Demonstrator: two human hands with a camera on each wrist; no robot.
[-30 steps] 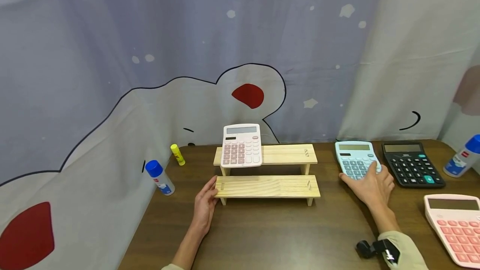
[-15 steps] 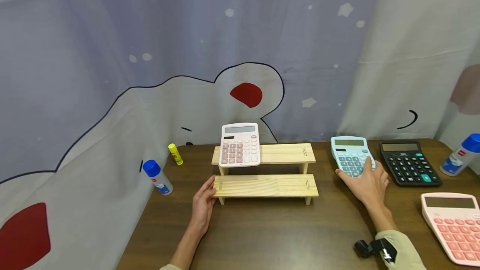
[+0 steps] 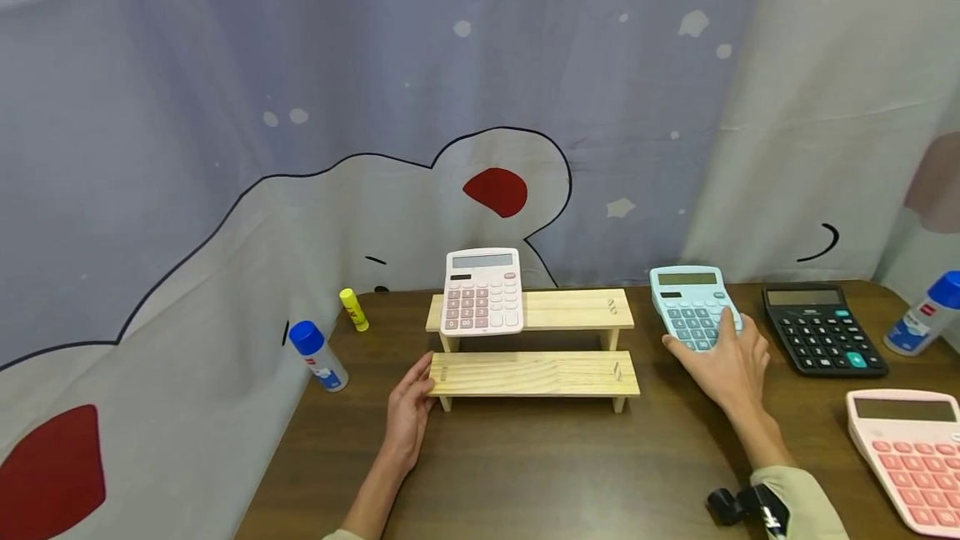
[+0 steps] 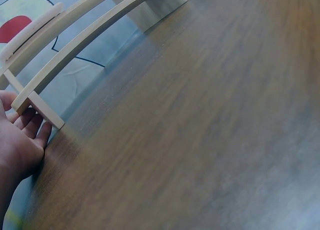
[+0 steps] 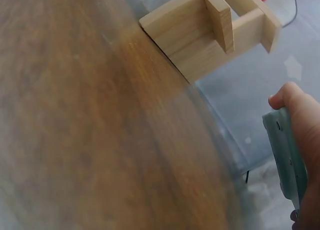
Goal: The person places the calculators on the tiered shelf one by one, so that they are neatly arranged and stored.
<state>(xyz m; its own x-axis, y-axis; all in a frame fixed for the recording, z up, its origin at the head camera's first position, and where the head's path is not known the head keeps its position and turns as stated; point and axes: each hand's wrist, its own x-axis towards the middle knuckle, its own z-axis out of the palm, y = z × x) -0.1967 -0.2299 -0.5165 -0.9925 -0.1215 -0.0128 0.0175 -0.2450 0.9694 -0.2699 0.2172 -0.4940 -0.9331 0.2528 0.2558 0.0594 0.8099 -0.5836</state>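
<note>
My right hand (image 3: 726, 365) grips a light blue calculator (image 3: 690, 307) by its lower edge, to the right of a two-step wooden shelf (image 3: 534, 375). In the right wrist view this calculator (image 5: 285, 157) appears edge-on, the thumb at its near corner. My left hand (image 3: 408, 411) holds the left end of the shelf's lower step; the left wrist view shows its fingers (image 4: 31, 122) curled under the board beside the leg. A white and pink calculator (image 3: 482, 294) leans on the upper step at its left end.
A black calculator (image 3: 825, 330) and a pink calculator (image 3: 911, 457) lie on the brown table (image 3: 555, 473) at right. Glue bottles with blue caps stand at left (image 3: 320, 357) and far right (image 3: 924, 315). A small yellow tube (image 3: 354, 310) stands behind the left one. A patterned curtain (image 3: 360, 65) hangs behind.
My right hand has moved left with the light blue calculator, away from the black one, and the calculator's top has risen a little. My left hand keeps its place on the shelf.
</note>
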